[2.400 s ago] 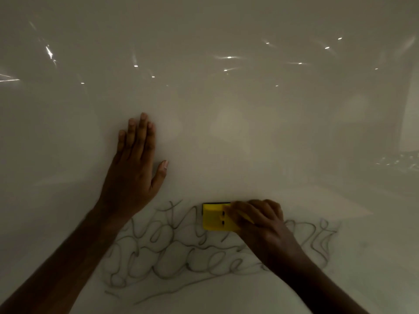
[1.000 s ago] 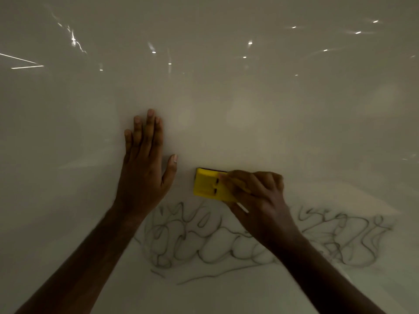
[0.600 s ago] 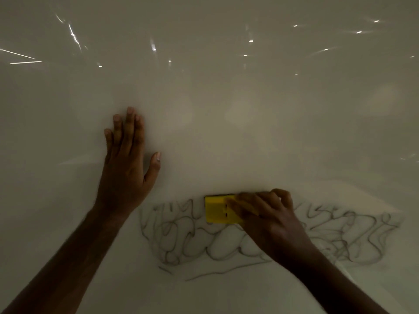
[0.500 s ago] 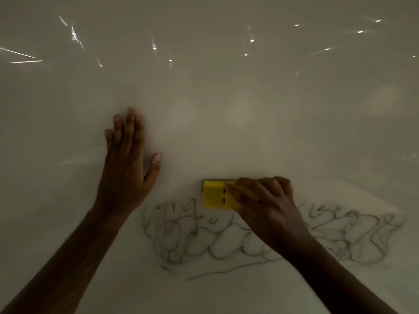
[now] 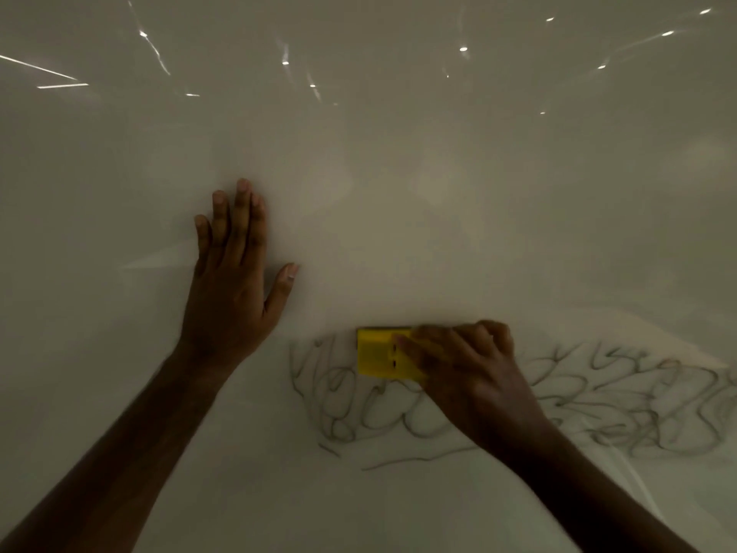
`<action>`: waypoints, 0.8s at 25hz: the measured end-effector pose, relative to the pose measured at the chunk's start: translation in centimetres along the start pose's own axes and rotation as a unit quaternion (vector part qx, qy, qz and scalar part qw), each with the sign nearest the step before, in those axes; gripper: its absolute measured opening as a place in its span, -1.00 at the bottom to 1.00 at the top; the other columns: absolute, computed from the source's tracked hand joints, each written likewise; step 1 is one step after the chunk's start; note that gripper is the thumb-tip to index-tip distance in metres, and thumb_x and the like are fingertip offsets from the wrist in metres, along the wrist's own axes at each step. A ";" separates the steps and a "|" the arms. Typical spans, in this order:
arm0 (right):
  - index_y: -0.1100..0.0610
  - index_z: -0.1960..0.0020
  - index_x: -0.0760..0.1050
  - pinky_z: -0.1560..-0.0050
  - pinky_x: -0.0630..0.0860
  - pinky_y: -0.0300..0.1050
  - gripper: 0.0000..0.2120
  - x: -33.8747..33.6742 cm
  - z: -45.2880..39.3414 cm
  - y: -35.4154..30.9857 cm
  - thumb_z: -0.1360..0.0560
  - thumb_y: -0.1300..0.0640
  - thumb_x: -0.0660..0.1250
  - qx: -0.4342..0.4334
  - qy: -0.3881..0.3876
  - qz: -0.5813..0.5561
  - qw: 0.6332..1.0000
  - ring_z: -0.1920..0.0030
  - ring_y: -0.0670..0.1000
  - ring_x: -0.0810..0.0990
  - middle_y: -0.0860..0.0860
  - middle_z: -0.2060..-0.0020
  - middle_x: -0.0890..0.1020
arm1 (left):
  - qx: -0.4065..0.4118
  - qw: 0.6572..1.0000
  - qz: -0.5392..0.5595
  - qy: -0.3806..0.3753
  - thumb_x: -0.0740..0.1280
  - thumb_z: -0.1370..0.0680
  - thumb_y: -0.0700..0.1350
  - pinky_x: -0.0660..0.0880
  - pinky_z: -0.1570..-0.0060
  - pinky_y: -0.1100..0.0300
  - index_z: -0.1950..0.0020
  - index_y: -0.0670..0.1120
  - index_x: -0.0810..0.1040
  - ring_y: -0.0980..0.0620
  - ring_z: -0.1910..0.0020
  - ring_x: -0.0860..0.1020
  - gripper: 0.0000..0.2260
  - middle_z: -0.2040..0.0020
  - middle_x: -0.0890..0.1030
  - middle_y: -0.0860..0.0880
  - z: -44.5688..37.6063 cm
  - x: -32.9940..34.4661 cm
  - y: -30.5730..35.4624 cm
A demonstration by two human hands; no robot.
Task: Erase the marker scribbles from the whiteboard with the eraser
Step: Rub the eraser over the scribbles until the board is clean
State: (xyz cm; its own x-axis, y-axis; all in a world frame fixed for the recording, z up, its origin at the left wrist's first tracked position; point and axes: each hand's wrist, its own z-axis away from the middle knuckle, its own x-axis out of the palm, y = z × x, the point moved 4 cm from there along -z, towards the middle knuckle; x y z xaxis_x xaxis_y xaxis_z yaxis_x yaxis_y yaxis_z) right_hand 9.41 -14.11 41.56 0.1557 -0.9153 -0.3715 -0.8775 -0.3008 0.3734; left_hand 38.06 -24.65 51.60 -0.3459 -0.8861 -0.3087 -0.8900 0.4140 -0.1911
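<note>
A glossy whiteboard (image 5: pixel 399 173) fills the whole view. Dark looping marker scribbles (image 5: pixel 622 401) run across its lower right part, from below the eraser out to the right edge. My right hand (image 5: pixel 474 377) presses a yellow eraser (image 5: pixel 379 353) flat on the upper edge of the scribbles; its fingers cover the eraser's right half. My left hand (image 5: pixel 235 281) lies flat on the board up and to the left of the eraser, fingers together and thumb spread, holding nothing.
Small bright light reflections (image 5: pixel 462 49) dot the top of the board. A paler wiped patch (image 5: pixel 578 325) lies above the scribbles on the right. Both forearms come in from the bottom corners.
The eraser in my right hand has gone up and down over the top of the scribbles and now sits lower than half a second ago. My left hand stays flat on the board.
</note>
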 end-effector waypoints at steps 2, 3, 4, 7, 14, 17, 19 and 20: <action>-0.07 -0.53 0.51 -0.17 0.47 0.17 -0.55 0.1 -2.8 -0.4 -0.66 -0.05 0.42 0.034 0.034 -0.009 0.999 -0.13 0.10 0.58 -0.07 -0.33 0.64 | -0.001 1.000 0.000 0.006 0.11 -0.77 0.13 -0.18 -0.74 -0.17 -0.76 -0.28 -0.01 -0.34 -0.76 -0.06 -0.29 -0.77 -0.02 -0.27 0.0 0.1 0.1; -0.07 -0.53 0.52 -0.16 0.46 0.17 -0.56 0.6 -4.0 -1.6 -0.67 -0.05 0.42 0.041 0.043 -0.021 0.998 -0.12 0.10 0.58 -0.07 -0.33 0.64 | -0.002 1.000 0.000 0.006 0.10 -0.77 0.13 -0.17 -0.74 -0.18 -0.76 -0.28 -0.01 -0.33 -0.76 -0.07 -0.29 -0.77 -0.02 -0.27 0.0 0.2 0.2; -0.06 -0.53 0.52 -0.16 0.46 0.16 -0.56 1.3 -4.8 -3.1 -0.67 -0.03 0.43 0.039 0.045 -0.036 0.998 -0.12 0.11 0.59 -0.07 -0.32 0.64 | -0.002 1.000 -0.001 0.006 0.10 -0.77 0.13 -0.16 -0.74 -0.19 -0.77 -0.27 -0.01 -0.32 -0.76 -0.07 -0.29 -0.78 -0.02 -0.26 0.1 0.3 0.1; -0.04 -0.53 0.51 -0.18 0.45 0.14 -0.59 3.5 -3.1 -6.7 -0.68 0.05 0.39 -0.016 0.010 -0.049 0.999 -0.15 0.08 0.60 -0.07 -0.32 0.62 | 0.014 1.000 -0.009 0.006 0.09 -0.78 0.14 -0.13 -0.74 -0.17 -0.77 -0.26 0.00 -0.24 -0.76 -0.11 -0.30 -0.78 -0.01 -0.25 0.2 0.3 -0.3; -0.06 -0.53 0.51 -0.20 0.44 0.14 -0.54 2.7 -1.6 -5.1 -0.65 0.03 0.46 -0.021 -0.003 -0.006 1.000 -0.18 0.05 0.57 -0.06 -0.34 0.61 | 0.027 0.999 -0.026 0.022 0.05 -0.79 0.15 -0.17 -0.74 -0.17 -0.77 -0.25 0.02 -0.33 -0.75 -0.05 -0.32 -0.77 0.02 -0.26 0.3 0.8 -0.4; -0.06 -0.51 0.54 -0.17 0.46 0.12 -0.58 4.1 -4.2 -7.7 -0.66 0.03 0.44 -0.003 0.023 -0.024 0.999 -0.14 0.06 0.59 -0.05 -0.32 0.64 | 0.026 0.999 -0.017 0.032 0.06 -0.79 0.14 -0.19 -0.73 -0.16 -0.77 -0.25 0.01 -0.30 -0.75 -0.06 -0.32 -0.77 0.04 -0.27 0.3 0.8 -0.4; -0.04 -0.51 0.54 -0.15 0.48 0.12 -0.59 5.2 -4.1 -9.8 -0.68 0.07 0.41 -0.025 0.009 -0.041 0.999 -0.15 0.07 0.62 -0.05 -0.31 0.63 | 0.029 0.999 -0.016 0.036 0.08 -0.78 0.13 -0.19 -0.74 -0.14 -0.77 -0.24 0.00 -0.28 -0.75 -0.06 -0.32 -0.77 0.04 -0.26 0.4 0.8 -0.6; -0.04 -0.52 0.52 -0.15 0.48 0.12 -0.60 5.6 -3.4 -10.1 -0.69 0.08 0.37 -0.039 -0.005 -0.046 0.998 -0.15 0.07 0.63 -0.05 -0.31 0.63 | 0.032 0.999 -0.015 0.037 0.09 -0.78 0.13 -0.18 -0.74 -0.14 -0.77 -0.24 0.01 -0.28 -0.75 -0.05 -0.32 -0.77 0.05 -0.26 0.4 0.8 -0.6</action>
State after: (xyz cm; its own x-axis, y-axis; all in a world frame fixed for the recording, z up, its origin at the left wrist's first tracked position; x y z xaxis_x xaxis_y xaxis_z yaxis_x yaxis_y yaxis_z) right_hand 20.70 -17.09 38.64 0.2289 -0.8801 -0.4160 -0.8213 -0.4041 0.4028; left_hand 38.43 -25.51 51.14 -0.3427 -0.9103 -0.2322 -0.8800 0.3975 -0.2599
